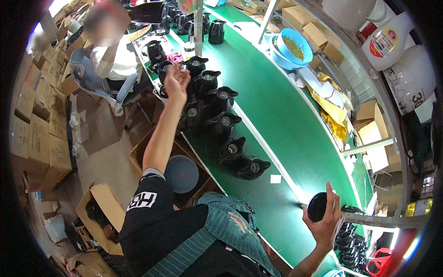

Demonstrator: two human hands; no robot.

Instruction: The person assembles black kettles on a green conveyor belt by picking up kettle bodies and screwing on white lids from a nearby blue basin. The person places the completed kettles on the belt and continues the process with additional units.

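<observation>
Striped apron [217, 231] closest below, dark sleeve running up from it toward the left hand [176, 81]. Left hand raised at the far end of the row of black jugs [221, 122], just beside the jug [195, 66] at that end, not clearly touching it. Fingers [181, 74] loosely curled, half closed; whether anything small sits pinched between them cannot be told. Right hand [327, 221] lifted well past the near end of the row, wrapped about a round black cap [317, 207], thumb and fingers closed firmly on its rim. Cap held in the air above the near edge of the green bench [286, 120], apart from every jug.

Jugs standing upright in a loose line along the bench edge, mouths open, spouts pointing away. Beyond the row: a blue bowl [302, 39] of yellowish bits and gold foil sheets [332, 115]. On the floor side of the row: a round grey stool [181, 173] and an open cardboard box [104, 203]. Past the far end of the row, a seated co-worker [115, 55] on a chair.

Judged as a fetching step: cap ready in one hand, reach toward a far jug with the other. Next move calls for a sure grip on that jug's handle or neck, then bringing mouth and cap together squarely without knocking its neighbours.
</observation>
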